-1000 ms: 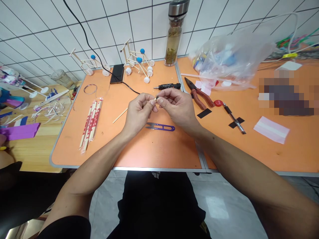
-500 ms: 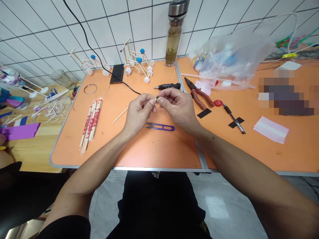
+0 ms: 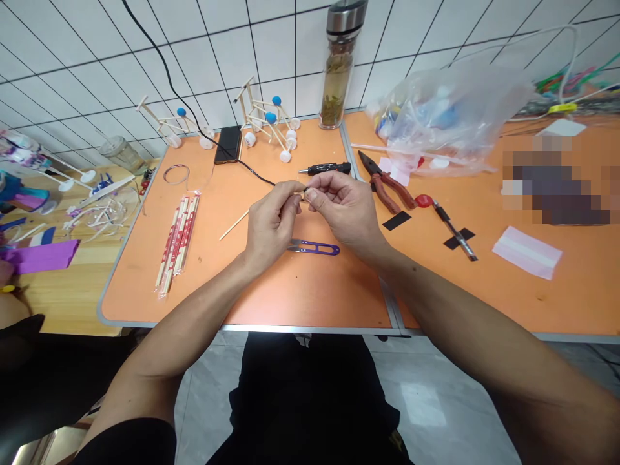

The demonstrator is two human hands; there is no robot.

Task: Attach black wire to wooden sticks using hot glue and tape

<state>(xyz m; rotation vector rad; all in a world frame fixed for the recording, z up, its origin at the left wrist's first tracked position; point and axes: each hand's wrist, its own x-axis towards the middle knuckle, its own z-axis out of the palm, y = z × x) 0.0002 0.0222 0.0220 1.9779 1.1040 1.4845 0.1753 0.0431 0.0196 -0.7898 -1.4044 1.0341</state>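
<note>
The left hand (image 3: 276, 216) and right hand (image 3: 343, 206) are close together above a table (image 3: 310, 297), with scissors (image 3: 320, 248) lying before them. To the left lie chopsticks (image 3: 181, 236), with a wire coil (image 3: 165, 174) behind. Along the back, from left: a stick frame (image 3: 181, 112), a phone (image 3: 227, 144), another stick frame (image 3: 270, 117), a bottle (image 3: 336, 77), a plastic bag (image 3: 450, 123). A screwdriver (image 3: 330, 168) lies behind the right hand; to its right, pliers (image 3: 380, 183), then a pen (image 3: 454, 228).

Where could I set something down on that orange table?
There's bare room between the purple snips and the table's front edge, and between the pink-and-white sheet and that edge at right. The back is crowded: stick models, phone, bottle, plastic bag. Red-handled pliers lie right of the right hand.
</note>
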